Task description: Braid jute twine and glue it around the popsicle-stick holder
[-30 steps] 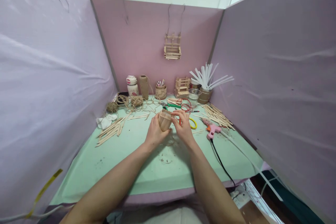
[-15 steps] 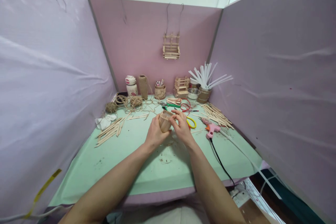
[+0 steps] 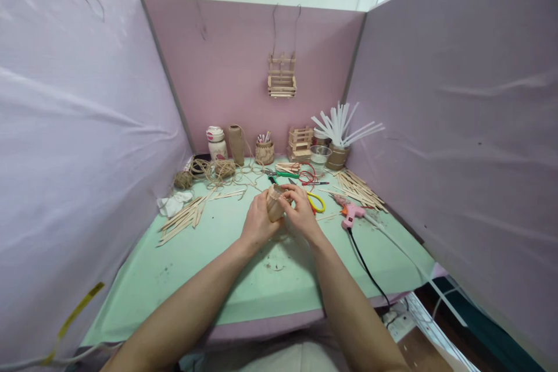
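A small tan wooden cup (image 3: 274, 208), its wall made of upright sticks, is held tilted above the middle of the table. My left hand (image 3: 258, 222) wraps round its left side and underside. My right hand (image 3: 299, 209) is at the cup's right upper side, fingers bent and pinched together near the rim. Whatever lies between those fingertips is too small to make out. Just right of the right hand, yellow-handled scissors (image 3: 317, 202) lie on the green cloth. Part of the cup's right side is hidden by my fingers.
A pink glue gun (image 3: 352, 213) with a black cord lies at right. Loose craft sticks (image 3: 185, 218) are at left, with more sticks (image 3: 358, 189) at right. Tangled twine (image 3: 222, 170), a stick-covered pen holder (image 3: 264, 153) and a pot of white glue sticks (image 3: 337, 157) stand behind.
The cup has turned and tilted slightly in my left hand, and its opening shows less. My right fingers have shifted a little along its rim. The view has moved slightly.
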Tool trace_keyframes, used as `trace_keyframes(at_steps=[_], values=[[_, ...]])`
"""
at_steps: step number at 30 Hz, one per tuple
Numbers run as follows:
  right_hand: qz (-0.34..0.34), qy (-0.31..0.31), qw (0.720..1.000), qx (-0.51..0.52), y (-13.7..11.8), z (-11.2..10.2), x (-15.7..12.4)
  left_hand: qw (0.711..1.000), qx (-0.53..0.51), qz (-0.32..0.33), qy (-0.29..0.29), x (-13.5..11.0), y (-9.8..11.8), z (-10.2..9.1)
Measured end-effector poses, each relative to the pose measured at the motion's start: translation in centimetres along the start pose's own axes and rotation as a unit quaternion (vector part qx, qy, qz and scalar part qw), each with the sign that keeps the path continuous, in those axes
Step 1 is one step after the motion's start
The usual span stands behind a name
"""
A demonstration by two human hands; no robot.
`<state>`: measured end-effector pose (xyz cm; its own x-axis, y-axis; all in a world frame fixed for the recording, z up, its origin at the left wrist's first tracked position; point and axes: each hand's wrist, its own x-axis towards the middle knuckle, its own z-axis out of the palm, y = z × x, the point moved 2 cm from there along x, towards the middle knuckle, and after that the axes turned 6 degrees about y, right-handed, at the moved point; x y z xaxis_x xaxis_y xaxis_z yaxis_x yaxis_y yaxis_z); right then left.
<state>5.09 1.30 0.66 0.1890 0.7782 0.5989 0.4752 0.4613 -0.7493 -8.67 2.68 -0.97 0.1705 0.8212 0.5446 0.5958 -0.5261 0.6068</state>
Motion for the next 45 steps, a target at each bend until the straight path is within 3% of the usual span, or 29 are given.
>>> trace_keyframes(at_steps=[13,33,40,45], values=[[0.06,-0.01,0.993,0.104,0.8,0.0,0.1,1.0,0.017,0.016,0.0,0.0,0.0,0.2],[0.091,-0.046,0.985,0.141,1.0,-0.2,0.1,1.0,0.02,0.009,-0.017,-0.2,0.1,0.2],[0.074,0.002,0.983,0.17,0.2,-1.0,0.2,0.995,-0.072,-0.073,-0.009,0.2,0.3,0.4],[0.053,0.024,0.99,0.132,0.2,-1.4,0.2,0.981,-0.138,-0.134,-0.028,0.3,0.5,0.2]])
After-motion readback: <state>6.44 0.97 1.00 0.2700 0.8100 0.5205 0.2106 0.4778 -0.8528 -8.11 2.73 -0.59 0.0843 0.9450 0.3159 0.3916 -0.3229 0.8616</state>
